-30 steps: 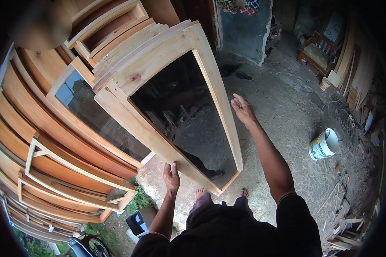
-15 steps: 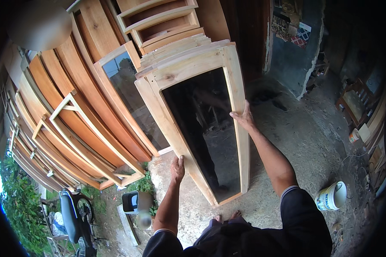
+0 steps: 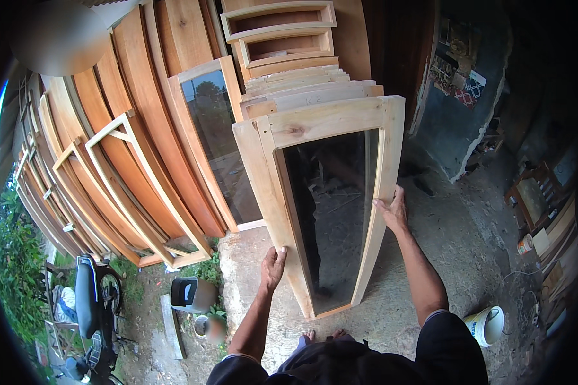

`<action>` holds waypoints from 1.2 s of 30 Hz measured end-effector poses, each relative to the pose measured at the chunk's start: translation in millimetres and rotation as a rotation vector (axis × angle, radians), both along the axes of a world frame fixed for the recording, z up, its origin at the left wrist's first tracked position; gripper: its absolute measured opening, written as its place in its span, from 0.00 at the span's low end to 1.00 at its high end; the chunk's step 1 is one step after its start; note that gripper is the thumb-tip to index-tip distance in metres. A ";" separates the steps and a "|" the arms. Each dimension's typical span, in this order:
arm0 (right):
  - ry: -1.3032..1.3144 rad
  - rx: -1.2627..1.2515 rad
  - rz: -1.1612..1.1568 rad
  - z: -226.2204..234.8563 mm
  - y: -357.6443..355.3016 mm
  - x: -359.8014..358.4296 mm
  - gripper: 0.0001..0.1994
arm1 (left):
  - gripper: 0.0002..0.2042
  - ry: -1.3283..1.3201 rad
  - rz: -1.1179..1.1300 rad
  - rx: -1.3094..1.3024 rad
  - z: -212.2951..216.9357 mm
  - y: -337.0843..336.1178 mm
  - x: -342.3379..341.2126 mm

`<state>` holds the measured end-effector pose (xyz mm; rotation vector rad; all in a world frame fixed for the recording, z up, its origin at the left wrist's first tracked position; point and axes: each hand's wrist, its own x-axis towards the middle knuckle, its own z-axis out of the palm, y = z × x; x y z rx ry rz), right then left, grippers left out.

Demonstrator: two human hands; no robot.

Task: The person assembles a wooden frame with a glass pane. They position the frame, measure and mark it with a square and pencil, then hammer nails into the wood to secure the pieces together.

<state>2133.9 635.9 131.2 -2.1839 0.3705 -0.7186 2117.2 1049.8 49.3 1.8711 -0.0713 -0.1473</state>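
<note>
I hold a tall wooden window sash with a dark glass pane upright in front of me, its lower end near the floor by my feet. My left hand is closed on the outer edge of its left stile, thumb on the front face. Higher up, my right hand grips the right stile, its thumb also on the front and its fingers partly hidden behind the edge. Directly behind it stands a stack of similar pale wooden frames.
Reddish wooden panels and open frames lean at the left, beside a glazed sash. A motorcycle and a dark bin stand at lower left. A white bucket and wooden chair are at right.
The view has shifted, so most things sit farther right and lower. The sash's top has come slightly away from the stack, toward me and to the right. Both hands keep their hold.
</note>
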 end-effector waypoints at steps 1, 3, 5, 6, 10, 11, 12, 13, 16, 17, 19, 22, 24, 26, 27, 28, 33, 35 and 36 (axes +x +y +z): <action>-0.004 0.029 0.016 3.5 -2.1 -14.8 0.42 | 0.20 0.037 -0.003 0.075 11.8 0.2 -6.7; -0.002 0.108 0.045 9.2 -0.9 -44.0 0.41 | 0.19 -0.109 -0.004 -0.250 40.7 -6.3 -23.7; -0.035 0.179 0.090 12.7 4.7 -74.5 0.39 | 0.19 -0.192 -0.042 -0.476 82.0 -5.9 -37.2; -0.042 0.225 0.112 15.0 7.0 -88.7 0.38 | 0.18 -0.204 -0.077 -0.541 108.2 -2.6 -37.9; -0.093 0.388 0.152 31.3 1.9 -128.3 0.36 | 0.20 -0.398 -0.296 -0.680 222.5 5.4 -30.9; -0.128 0.400 0.147 35.5 -2.1 -134.9 0.37 | 0.22 -0.403 -0.342 -0.726 246.6 5.0 -31.3; -0.106 0.351 0.100 38.6 -5.4 -139.1 0.41 | 0.23 -0.398 -0.377 -0.740 265.9 3.7 -36.1; -0.146 0.345 0.108 40.3 -7.9 -141.1 0.41 | 0.24 -0.379 -0.391 -0.748 281.5 1.0 -40.9; -0.322 0.448 0.104 39.6 -14.3 -140.4 0.42 | 0.25 -0.376 -0.401 -0.751 304.9 -11.1 -59.7; -0.323 0.475 0.089 37.9 -16.2 -139.0 0.42 | 0.25 -0.391 -0.406 -0.758 308.0 -13.4 -64.9; -0.328 0.537 0.050 32.7 -19.7 -138.3 0.42 | 0.24 -0.392 -0.400 -0.746 310.1 -13.6 -73.5; -0.281 0.581 0.102 25.8 -24.2 -141.8 0.48 | 0.22 -0.411 -0.415 -0.729 310.6 -10.5 -79.0; -0.247 0.563 0.058 24.9 -25.5 -145.5 0.48 | 0.26 -0.395 -0.400 -0.689 311.3 -8.0 -81.9; -0.246 0.550 0.056 26.7 -23.7 -148.6 0.48 | 0.33 -0.355 -0.358 -0.630 311.6 -7.1 -84.2; -0.256 0.546 0.057 28.6 -21.6 -149.0 0.48 | 0.33 -0.366 -0.335 -0.627 310.9 -7.4 -85.5; -0.270 0.556 0.047 30.7 -19.1 -149.9 0.48 | 0.34 -0.372 -0.316 -0.624 309.1 -8.3 -86.4; -0.294 0.550 -0.040 39.4 -9.6 -151.2 0.40 | 0.25 -0.402 -0.187 -0.742 276.1 -10.2 -91.4; -0.349 0.520 0.069 39.5 -13.0 -151.2 0.38 | 0.25 -0.421 -0.165 -0.725 251.2 -5.9 -94.5; -0.361 0.497 0.116 38.2 -15.9 -152.5 0.36 | 0.27 -0.427 -0.178 -0.724 236.1 -4.8 -96.2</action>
